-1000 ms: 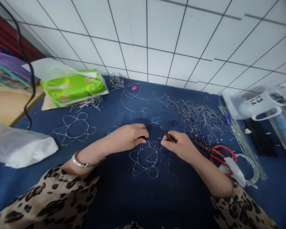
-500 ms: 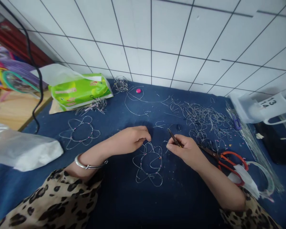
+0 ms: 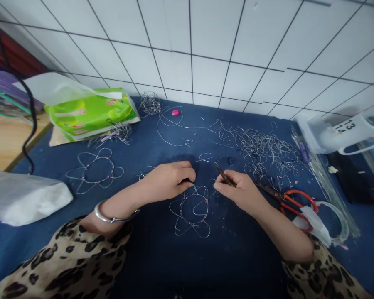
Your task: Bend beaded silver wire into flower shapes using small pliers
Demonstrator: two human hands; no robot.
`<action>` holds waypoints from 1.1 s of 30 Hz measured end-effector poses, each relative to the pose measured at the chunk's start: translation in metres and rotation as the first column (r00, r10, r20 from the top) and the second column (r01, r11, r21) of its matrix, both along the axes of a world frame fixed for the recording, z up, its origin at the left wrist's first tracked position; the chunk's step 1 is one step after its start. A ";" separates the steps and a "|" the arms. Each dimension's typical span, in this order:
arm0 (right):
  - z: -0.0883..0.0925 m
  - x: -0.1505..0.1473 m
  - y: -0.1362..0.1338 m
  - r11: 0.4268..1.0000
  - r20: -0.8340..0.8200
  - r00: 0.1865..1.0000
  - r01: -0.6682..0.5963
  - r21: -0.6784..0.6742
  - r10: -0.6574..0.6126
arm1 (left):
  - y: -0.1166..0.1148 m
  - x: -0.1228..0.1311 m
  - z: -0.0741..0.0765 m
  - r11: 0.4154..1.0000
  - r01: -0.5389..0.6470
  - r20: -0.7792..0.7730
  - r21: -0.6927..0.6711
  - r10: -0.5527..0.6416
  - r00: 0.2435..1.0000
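A flower-shaped wire frame (image 3: 181,212), a ring with looped petals and small pink beads, lies on the dark blue cloth. My left hand (image 3: 174,179) is closed in a pinch at its upper edge, where the wire runs up to the fingertips. In my right hand (image 3: 237,187) is a pair of small pliers (image 3: 222,172), dark jaws pointing up and left, handles mostly hidden by the palm. A short bent wire (image 3: 213,187) shows by the right thumb; whether it is held I cannot tell. Left of my left forearm lies a second wire flower (image 3: 84,173).
Orange-handled scissors (image 3: 299,195) lie beside my right forearm. Behind are a heap of wire scraps (image 3: 262,145) and a pink round object (image 3: 175,112). A green tissue pack (image 3: 93,110) and white bag (image 3: 34,199) are leftward. A white cup (image 3: 345,133) stands right, near straight wires (image 3: 330,195).
The whole view has shifted, so most things appear slightly further left and higher. Both hands keep nearly the same pose, the pliers still in my right hand.
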State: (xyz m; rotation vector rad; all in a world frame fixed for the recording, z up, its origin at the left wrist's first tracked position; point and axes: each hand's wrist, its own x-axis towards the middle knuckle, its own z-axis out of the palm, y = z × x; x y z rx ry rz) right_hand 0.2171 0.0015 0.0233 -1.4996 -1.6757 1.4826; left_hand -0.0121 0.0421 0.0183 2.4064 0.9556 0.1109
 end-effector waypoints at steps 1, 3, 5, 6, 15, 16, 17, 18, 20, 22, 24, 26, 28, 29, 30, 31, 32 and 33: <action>0.000 0.000 0.000 1.000 0.002 1.000 -0.001 0.004 0.001 | -0.001 0.000 0.000 1.000 0.000 -0.006 0.005 0.000 1.000; 0.001 0.000 -0.001 1.000 0.006 1.000 -0.002 0.017 0.002 | -0.002 0.001 0.001 1.000 0.002 -0.018 0.014 -0.002 1.000; 0.001 -0.001 -0.002 1.000 0.007 1.000 -0.004 0.028 0.004 | -0.003 0.001 0.002 1.000 0.007 -0.032 0.024 -0.006 0.999; 0.001 -0.001 -0.002 1.000 0.009 1.000 -0.006 0.029 0.005 | -0.003 0.001 0.002 0.999 0.013 -0.039 0.029 -0.012 0.999; -0.001 0.000 -0.005 0.999 -0.001 1.000 -0.012 0.038 0.012 | -0.009 -0.003 0.010 0.995 0.052 -0.139 0.083 -0.040 0.990; -0.001 0.000 -0.005 0.999 0.003 1.000 -0.013 0.041 0.013 | -0.010 -0.004 0.011 0.994 0.055 -0.155 0.090 -0.041 0.987; -0.001 0.000 -0.005 0.999 0.009 1.000 -0.014 0.045 0.013 | -0.010 -0.005 0.013 0.994 0.057 -0.169 0.097 -0.040 0.985; 0.000 0.000 -0.005 0.999 0.016 1.000 -0.014 0.051 0.013 | -0.011 -0.006 0.014 0.993 0.057 -0.181 0.100 -0.039 0.983; 0.000 0.000 -0.005 0.998 0.027 1.000 -0.015 0.059 0.014 | -0.011 -0.008 0.016 0.994 0.058 -0.193 0.096 -0.038 0.980; 0.001 0.000 -0.006 0.998 0.029 0.999 -0.015 0.058 0.014 | -0.011 -0.009 0.017 0.995 0.056 -0.188 0.081 -0.040 0.981; 0.001 -0.001 -0.006 0.998 0.028 1.000 -0.015 0.056 0.013 | -0.011 -0.010 0.017 0.996 0.050 -0.167 0.077 -0.037 0.985; 0.001 -0.001 -0.007 0.998 0.030 0.999 -0.016 0.059 0.014 | -0.012 -0.008 0.017 0.994 0.045 -0.126 0.097 -0.033 0.991; 0.001 -0.001 -0.006 0.998 0.034 0.999 -0.017 0.065 0.015 | -0.012 -0.004 0.017 0.990 0.067 -0.072 0.126 -0.058 0.996; 0.001 -0.001 -0.006 0.998 0.035 0.999 -0.017 0.068 0.014 | -0.013 -0.002 0.017 0.986 0.092 -0.040 0.137 -0.087 0.995; 0.001 0.000 -0.006 0.997 0.034 0.999 -0.016 0.070 0.013 | -0.014 0.001 0.017 0.981 0.126 -0.011 0.145 -0.126 0.992; 0.001 0.000 -0.006 0.997 0.031 0.999 -0.014 0.072 0.012 | -0.015 0.003 0.017 0.975 0.162 0.015 0.151 -0.166 0.986; 0.001 0.000 -0.006 0.997 0.026 1.000 -0.012 0.073 0.011 | -0.016 0.006 0.017 0.967 0.199 0.032 0.159 -0.206 0.978; 0.001 0.000 -0.006 0.997 0.020 1.000 -0.011 0.075 0.009 | -0.017 0.008 0.018 0.958 0.235 0.036 0.167 -0.244 0.969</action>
